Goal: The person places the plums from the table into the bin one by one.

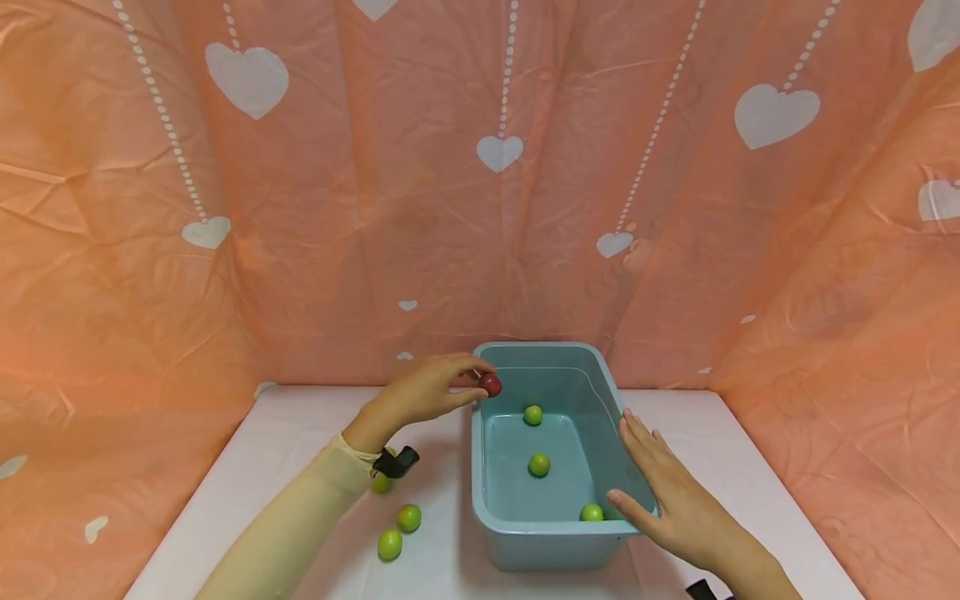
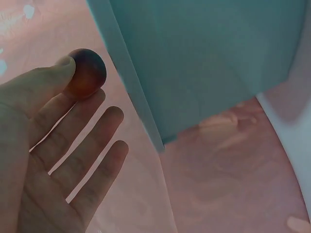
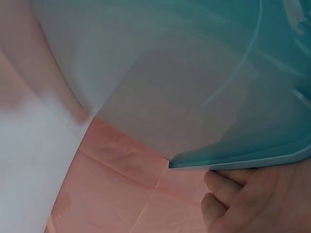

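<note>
My left hand (image 1: 429, 392) pinches a small round dark red fruit (image 1: 490, 384) between thumb and fingertips, at the left rim of a blue-grey plastic bin (image 1: 551, 527). In the left wrist view the thumb presses the red fruit (image 2: 87, 73), and the other fingers spread out beside the bin's outer wall (image 2: 194, 63). Against the bin's right rim, near its front corner, rests my right hand (image 1: 671, 492), its fingers extended and thumb apart. On the bin's floor lie three green fruits: one toward the back (image 1: 532, 415), a middle one (image 1: 538, 464) and one at the front right (image 1: 592, 512).
Several more green fruits lie on the white tabletop left of the bin, among them one nearest the front (image 1: 390, 544) and a reddish-tinged one (image 1: 408, 517). My left forearm and wrist strap partly cover others. A pink curtain (image 1: 420, 208) with white hearts encloses the back and sides.
</note>
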Motion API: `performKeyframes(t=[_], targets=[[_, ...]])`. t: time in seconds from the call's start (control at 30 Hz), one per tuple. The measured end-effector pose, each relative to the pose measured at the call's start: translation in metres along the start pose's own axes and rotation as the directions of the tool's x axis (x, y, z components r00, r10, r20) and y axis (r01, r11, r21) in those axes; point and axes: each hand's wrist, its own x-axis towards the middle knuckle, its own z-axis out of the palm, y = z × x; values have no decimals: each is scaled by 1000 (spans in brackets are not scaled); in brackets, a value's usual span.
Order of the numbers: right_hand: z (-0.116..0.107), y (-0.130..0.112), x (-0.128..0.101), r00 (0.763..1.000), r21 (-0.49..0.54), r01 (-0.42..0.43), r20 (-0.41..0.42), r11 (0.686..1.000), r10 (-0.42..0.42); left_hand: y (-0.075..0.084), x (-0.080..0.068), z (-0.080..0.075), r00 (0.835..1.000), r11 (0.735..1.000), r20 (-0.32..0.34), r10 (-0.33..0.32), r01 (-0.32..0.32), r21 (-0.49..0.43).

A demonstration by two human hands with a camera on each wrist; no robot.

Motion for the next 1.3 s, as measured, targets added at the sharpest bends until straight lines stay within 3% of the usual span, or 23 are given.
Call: performKeyframes(t=[0.2, 0.47, 0.9, 1.3], targets=[[-1, 0, 0, 1000, -33, 24, -14, 999, -24, 9, 15, 6, 998, 998, 36, 50, -51, 35], [1, 1, -1, 1000, -35, 14, -14, 999, -15, 12, 31, 19, 994, 994, 83, 66, -73, 84], [1, -1, -2, 1000, 17, -8, 2, 1000, 8, 5, 49, 38, 985, 991, 165, 56, -74, 107], [1, -1, -2, 1000, 21, -14, 4, 1000, 13, 12, 67, 48, 970, 985, 233, 67, -101, 137]])
